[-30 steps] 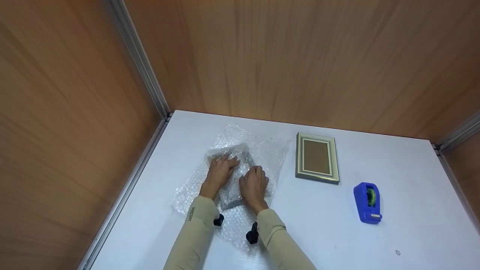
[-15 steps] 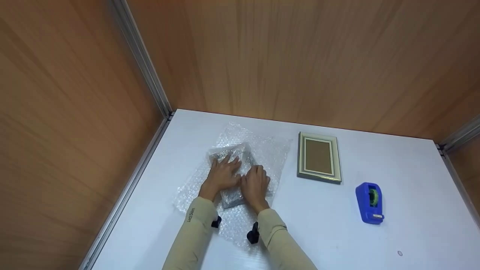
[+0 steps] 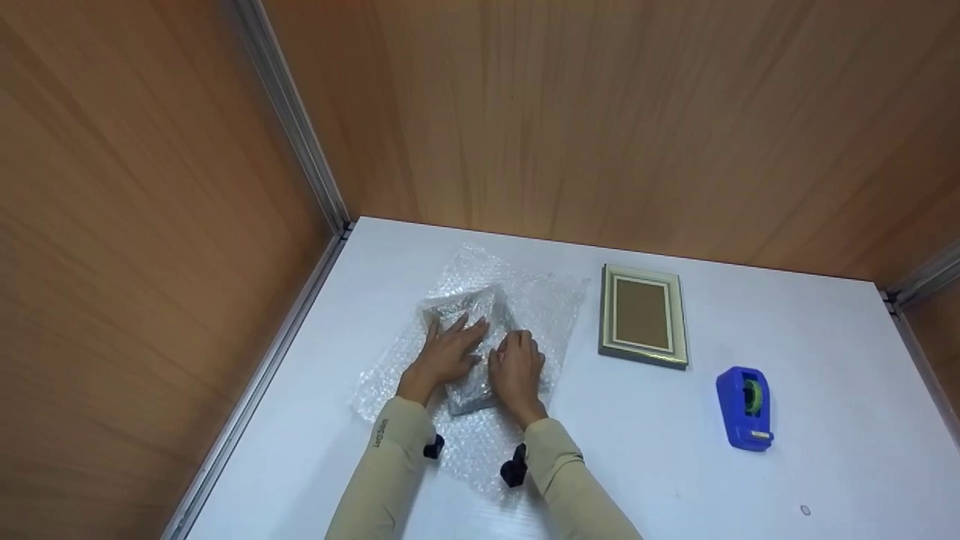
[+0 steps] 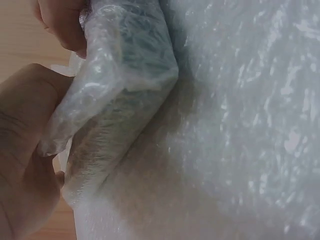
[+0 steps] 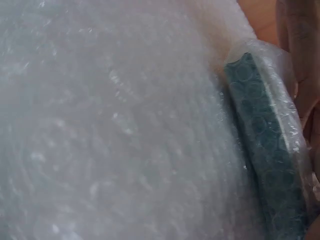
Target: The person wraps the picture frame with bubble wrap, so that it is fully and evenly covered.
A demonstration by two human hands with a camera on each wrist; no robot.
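A flat rectangular object (image 3: 472, 403) lies under bubble wrap; a dark green edge (image 5: 270, 150) shows through in the right wrist view. My left hand (image 3: 444, 356) rests on top of it with the fingers spread, pressing the folded wrap down. At its right side, my right hand (image 3: 517, 367) has curled fingers and holds the bubble wrap (image 3: 551, 307) along the object's edge. The fingertips of that hand are partly hidden. The left wrist view shows a folded flap of wrap (image 4: 95, 90) standing over the object's corner.
To the right lies a cream and green picture frame (image 3: 643, 315) with a brown centre. Farther right stands a blue tape dispenser (image 3: 745, 409) with a green roll. Wooden panels (image 3: 562, 112) bound the white table (image 3: 660, 457) at the back and left.
My left hand's fingers have spread out over the folded wrap, and the hand has drawn slightly away from the right hand since half a second ago. The right hand keeps its hold.
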